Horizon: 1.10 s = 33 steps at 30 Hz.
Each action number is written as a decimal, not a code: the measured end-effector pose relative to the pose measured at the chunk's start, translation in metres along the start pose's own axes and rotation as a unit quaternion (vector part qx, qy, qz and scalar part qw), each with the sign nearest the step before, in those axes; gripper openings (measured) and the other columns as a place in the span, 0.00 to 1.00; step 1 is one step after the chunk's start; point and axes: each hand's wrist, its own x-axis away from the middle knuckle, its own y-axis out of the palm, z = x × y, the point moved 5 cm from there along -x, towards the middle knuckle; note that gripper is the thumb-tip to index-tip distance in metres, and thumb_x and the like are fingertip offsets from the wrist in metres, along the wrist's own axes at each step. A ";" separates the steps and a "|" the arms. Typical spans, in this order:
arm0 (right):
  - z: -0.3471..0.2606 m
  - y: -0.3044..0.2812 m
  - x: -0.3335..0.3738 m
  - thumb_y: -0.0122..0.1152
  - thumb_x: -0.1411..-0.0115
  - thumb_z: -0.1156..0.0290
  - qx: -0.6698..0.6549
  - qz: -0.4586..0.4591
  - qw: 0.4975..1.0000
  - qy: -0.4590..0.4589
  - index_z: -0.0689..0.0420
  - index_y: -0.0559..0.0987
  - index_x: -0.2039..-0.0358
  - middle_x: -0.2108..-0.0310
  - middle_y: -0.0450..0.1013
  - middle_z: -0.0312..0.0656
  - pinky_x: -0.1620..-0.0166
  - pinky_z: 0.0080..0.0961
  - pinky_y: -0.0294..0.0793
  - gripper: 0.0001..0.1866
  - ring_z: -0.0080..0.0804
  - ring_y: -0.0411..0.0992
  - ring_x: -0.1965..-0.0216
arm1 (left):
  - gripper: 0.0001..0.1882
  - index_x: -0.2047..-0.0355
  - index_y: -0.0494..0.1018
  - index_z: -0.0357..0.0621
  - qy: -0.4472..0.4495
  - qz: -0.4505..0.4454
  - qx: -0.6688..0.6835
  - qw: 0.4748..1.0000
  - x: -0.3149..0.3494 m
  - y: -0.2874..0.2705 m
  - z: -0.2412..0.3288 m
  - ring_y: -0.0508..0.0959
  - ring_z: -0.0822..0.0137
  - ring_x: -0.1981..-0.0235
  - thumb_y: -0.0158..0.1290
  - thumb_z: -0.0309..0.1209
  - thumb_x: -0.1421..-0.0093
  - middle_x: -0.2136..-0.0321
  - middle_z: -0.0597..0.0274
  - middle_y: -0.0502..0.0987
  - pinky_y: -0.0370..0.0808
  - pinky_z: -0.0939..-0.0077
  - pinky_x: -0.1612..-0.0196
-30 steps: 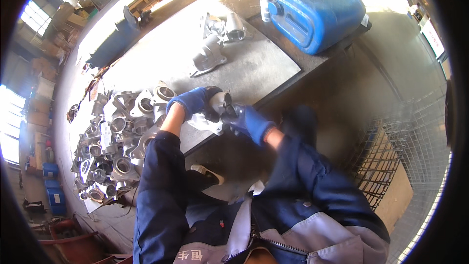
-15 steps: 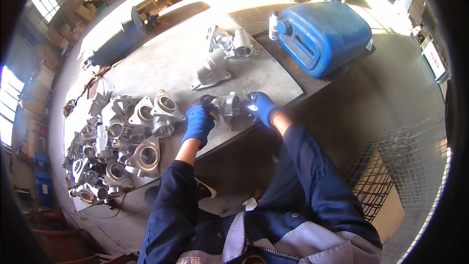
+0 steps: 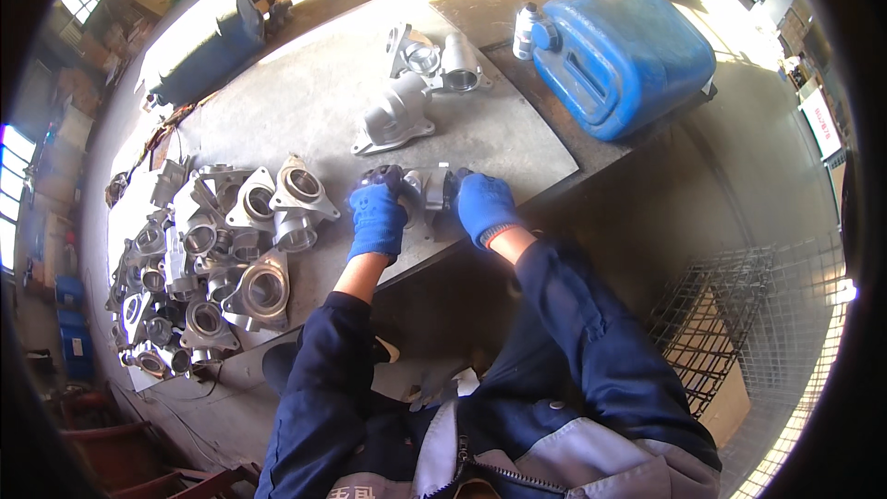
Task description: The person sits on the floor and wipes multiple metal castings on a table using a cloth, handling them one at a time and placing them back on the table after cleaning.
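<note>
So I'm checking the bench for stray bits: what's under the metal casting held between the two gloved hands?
The metal casting rests on the grey bench top, gripped by the left hand and right hand. Bare bench shows around it; the spot directly beneath is covered.

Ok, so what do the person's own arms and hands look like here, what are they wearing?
Both hands are covered by bright blue knitted work gloves: the left hand and the right hand. The right glove shows a thin reddish edge at its cuff. Both arms are in long dark navy work-jacket sleeves, the left one pulled back short of the glove. The jacket has a grey panel and a zip at the chest.
</note>
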 end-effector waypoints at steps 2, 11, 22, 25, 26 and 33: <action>0.000 0.003 0.005 0.49 0.39 0.68 0.002 -0.003 1.000 0.000 0.56 0.78 0.61 0.68 0.79 0.51 0.59 0.42 0.77 0.11 0.49 0.78 0.63 | 0.05 0.76 0.73 0.47 -0.007 -0.005 0.000 1.000 0.000 0.003 0.000 0.78 0.47 0.70 0.59 0.30 0.52 0.75 0.52 0.77 0.73 0.56 0.68; -0.001 0.013 0.049 0.64 0.46 0.65 -0.066 -0.071 0.995 -0.007 0.57 0.80 0.64 0.69 0.77 0.55 0.60 0.43 0.77 0.12 0.51 0.78 0.67 | 0.11 0.67 0.76 0.47 -0.010 -0.048 0.026 0.998 -0.005 0.000 -0.002 0.79 0.48 0.65 0.58 0.28 0.53 0.69 0.51 0.80 0.75 0.58 0.61; -0.028 0.014 0.051 0.60 0.38 0.70 -0.632 -0.207 0.734 0.138 0.58 0.76 0.59 0.77 0.72 0.36 0.81 0.22 0.70 0.08 0.23 0.67 0.82 | 0.24 0.49 0.74 0.47 -0.113 -0.197 0.152 0.962 -0.032 -0.022 -0.043 0.79 0.53 0.53 0.56 0.23 0.48 0.57 0.49 0.80 0.76 0.65 0.51; -0.008 0.028 0.027 0.59 0.37 0.67 -0.649 -0.253 0.700 0.160 0.57 0.77 0.60 0.77 0.73 0.38 0.79 0.24 0.73 0.09 0.26 0.71 0.80 | 0.30 0.43 0.70 0.47 0.071 -0.318 0.382 0.865 -0.020 -0.011 -0.044 0.76 0.55 0.48 0.63 0.32 0.48 0.47 0.53 0.75 0.73 0.69 0.47; 0.002 0.026 0.021 0.61 0.37 0.61 -0.600 -0.282 0.729 0.170 0.58 0.77 0.61 0.77 0.74 0.39 0.77 0.25 0.74 0.13 0.27 0.74 0.77 | 0.34 0.43 0.70 0.48 0.078 -0.305 0.236 0.919 -0.018 -0.023 -0.022 0.75 0.54 0.48 0.66 0.35 0.52 0.45 0.53 0.73 0.73 0.67 0.45; 0.006 -0.012 -0.014 0.57 0.42 0.64 0.015 -0.047 0.996 -0.073 0.53 0.80 0.60 0.65 0.79 0.49 0.56 0.42 0.76 0.11 0.49 0.78 0.61 | 0.39 0.46 0.74 0.52 -0.046 -0.251 0.155 0.954 -0.034 -0.013 -0.016 0.76 0.57 0.53 0.73 0.30 0.63 0.56 0.55 0.78 0.74 0.65 0.50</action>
